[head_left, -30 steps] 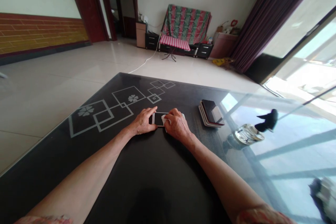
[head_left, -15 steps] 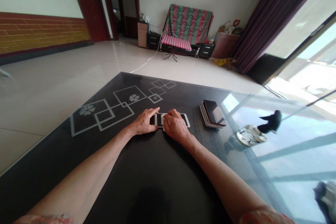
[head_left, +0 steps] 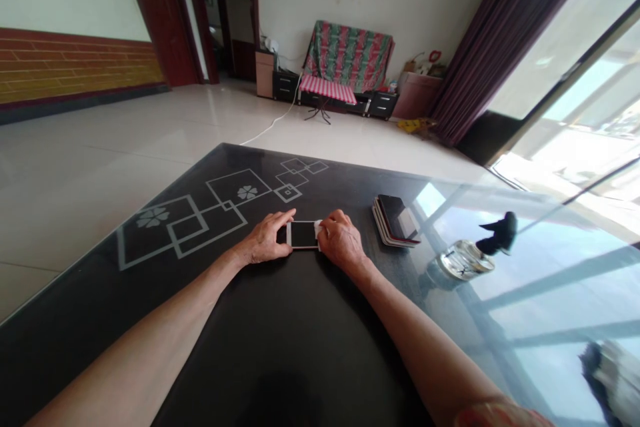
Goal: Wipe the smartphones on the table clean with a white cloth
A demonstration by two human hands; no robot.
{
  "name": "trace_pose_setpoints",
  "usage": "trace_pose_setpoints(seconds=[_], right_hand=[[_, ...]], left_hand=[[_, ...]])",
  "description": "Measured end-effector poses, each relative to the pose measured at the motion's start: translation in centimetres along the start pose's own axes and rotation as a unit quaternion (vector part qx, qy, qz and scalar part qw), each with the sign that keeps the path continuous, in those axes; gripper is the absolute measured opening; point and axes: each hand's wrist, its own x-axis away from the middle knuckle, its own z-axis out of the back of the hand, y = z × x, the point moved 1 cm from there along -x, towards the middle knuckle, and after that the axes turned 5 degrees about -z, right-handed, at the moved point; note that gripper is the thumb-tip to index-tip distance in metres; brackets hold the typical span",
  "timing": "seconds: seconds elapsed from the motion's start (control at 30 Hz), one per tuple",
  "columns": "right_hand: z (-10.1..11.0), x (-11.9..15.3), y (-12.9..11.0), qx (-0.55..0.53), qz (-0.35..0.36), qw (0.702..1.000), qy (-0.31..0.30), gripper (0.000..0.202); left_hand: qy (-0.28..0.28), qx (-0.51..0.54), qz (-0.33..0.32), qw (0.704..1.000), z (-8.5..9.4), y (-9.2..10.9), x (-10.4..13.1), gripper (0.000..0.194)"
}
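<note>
A white-framed phone with a dark screen lies flat on the black glossy table. My left hand is beside its left end, thumb and fingers spread around that end and touching it or very near. My right hand is closed over the phone's right end, which it hides. A bit of white cloth or tissue shows at the fingertips of my right hand, pressed against the screen.
Right of my right hand sits a stack of phones. Farther right stand a clear bottle with a black spray top and, near the edge, a blurred grey-and-white object. A striped folding table stands beyond on the floor.
My right hand has slid right along the phone, uncovering the middle of its screen. The whole view has shifted slightly. My left hand keeps its place at the left end.
</note>
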Motion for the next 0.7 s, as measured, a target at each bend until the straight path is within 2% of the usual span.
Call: trace_pose_setpoints(seconds=[0.07,0.13,0.23,0.37,0.5,0.57,0.7], right_hand=[[0.3,-0.2,0.9,0.023,-0.04,0.999,-0.002,0.021],[0.4,-0.4,1.2,0.031,-0.049,0.998,-0.006,0.021],[0.3,-0.2,0.3,0.017,0.004,1.0,-0.018,0.022],[0.0,0.5,-2.2,-0.006,0.091,0.995,-0.035,0.025],[-0.1,1.0,-3.4,-0.034,0.143,0.988,-0.042,0.027],[-0.2,0.9,-3.2,-0.045,0.143,0.988,-0.038,0.026],[-0.3,0.5,-1.8,-0.034,0.084,0.996,-0.013,0.026]], left_hand=[[-0.003,0.007,0.007,1.0,0.0,0.1,0.0,0.082],[-0.002,0.011,0.009,1.0,0.1,0.1,0.0,0.083],[0.0,0.012,0.009,1.0,0.0,0.0,-0.1,0.084],[0.004,0.018,0.011,1.0,-0.2,-0.1,0.0,0.084],[0.005,0.027,0.016,0.999,-0.3,-0.1,0.0,0.084],[0.005,0.031,0.018,0.999,-0.2,-0.1,0.0,0.083],[-0.004,0.036,0.022,0.999,-0.1,0.0,0.1,0.083]])
